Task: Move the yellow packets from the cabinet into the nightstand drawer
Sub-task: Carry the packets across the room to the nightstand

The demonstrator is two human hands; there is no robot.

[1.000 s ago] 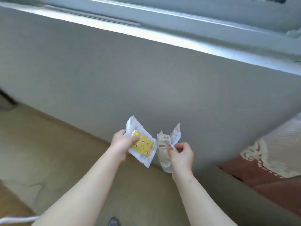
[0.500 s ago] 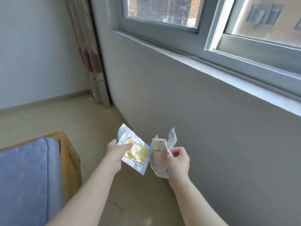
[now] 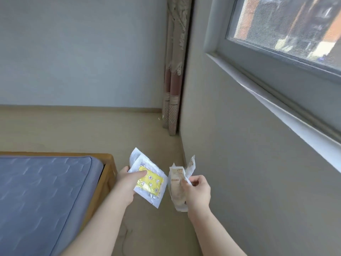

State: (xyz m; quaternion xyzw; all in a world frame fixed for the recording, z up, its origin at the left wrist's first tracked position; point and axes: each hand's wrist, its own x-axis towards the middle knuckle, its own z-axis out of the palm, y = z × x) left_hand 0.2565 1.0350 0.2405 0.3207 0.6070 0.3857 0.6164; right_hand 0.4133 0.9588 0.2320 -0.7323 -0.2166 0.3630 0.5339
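My left hand (image 3: 126,183) grips a yellow packet (image 3: 150,182) with a clear, white-edged wrapper, its printed yellow face turned up; a second wrapper edge shows behind it. My right hand (image 3: 198,191) holds other packets (image 3: 178,183), pale and seen edge-on, with one flap sticking up. Both hands are out in front of me at waist height, a small gap between the two bundles. Neither the cabinet nor the nightstand is in view.
A bed with a blue mattress (image 3: 40,196) and wooden frame (image 3: 108,174) fills the lower left. A grey wall with a window sill (image 3: 287,115) runs along the right. A folded curtain (image 3: 173,89) hangs in the far corner. Beige floor (image 3: 83,132) lies ahead.
My view has swung left, from the wall under the window to the bed and the far corner. Both hands have kept the same hold on their packets.
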